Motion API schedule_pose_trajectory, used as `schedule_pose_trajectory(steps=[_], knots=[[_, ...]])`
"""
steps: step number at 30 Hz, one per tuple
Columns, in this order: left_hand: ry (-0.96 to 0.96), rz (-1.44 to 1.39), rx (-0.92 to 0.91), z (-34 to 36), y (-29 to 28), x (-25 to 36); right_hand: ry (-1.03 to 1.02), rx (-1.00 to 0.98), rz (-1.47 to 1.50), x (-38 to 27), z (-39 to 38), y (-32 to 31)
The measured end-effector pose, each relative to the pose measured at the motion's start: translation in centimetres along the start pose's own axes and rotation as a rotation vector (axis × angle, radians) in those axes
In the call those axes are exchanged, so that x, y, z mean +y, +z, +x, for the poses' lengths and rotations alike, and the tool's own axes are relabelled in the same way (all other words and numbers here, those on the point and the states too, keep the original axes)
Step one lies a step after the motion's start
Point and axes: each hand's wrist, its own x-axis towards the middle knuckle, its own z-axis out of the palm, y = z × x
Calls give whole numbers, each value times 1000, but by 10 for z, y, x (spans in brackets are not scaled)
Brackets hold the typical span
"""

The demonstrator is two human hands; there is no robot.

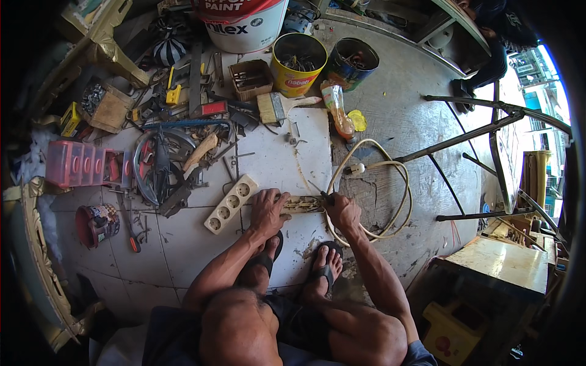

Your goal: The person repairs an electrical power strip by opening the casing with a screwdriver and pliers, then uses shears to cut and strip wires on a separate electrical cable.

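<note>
The opened base of a power strip [303, 204] lies on the floor between my feet and the tools, its inner parts showing. My left hand [267, 213] is closed over its left end and pins it down. In my right hand [343, 213], at the other end, is a thin dark tool [328, 196] that looks like a screwdriver, its shaft pointing up and left. To the left lies the cream socket cover [229, 204] with several round sockets. A cream cable [408, 189] loops out on the right, and its plug [356, 169] rests inside the loop.
Tools crowd the floor at left: a hacksaw [183, 124], a red-handled screwdriver [132, 235], a clear red drawer box [76, 163]. Farther off are a paintbrush [270, 108], a yellow can [298, 68] and a paint bucket [244, 30]. A metal stand [464, 135] is at right.
</note>
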Motion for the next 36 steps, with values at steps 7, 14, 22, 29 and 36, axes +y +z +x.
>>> schedule_pose_trajectory(steps=[7,14,22,29,36], knots=[[0,-1,-12,1,-4,-2,20,46,31,-6,-2,10],[-26,29,35,6,4,4,311,222,313,4,-28,28],[-18,25,95,2,2,1,234,8,421,32,-52,44],[-36,61,53,3,1,0,120,-36,332,9,-52,42],[-54,86,34,1,-3,-3,-68,339,182,20,-24,24]])
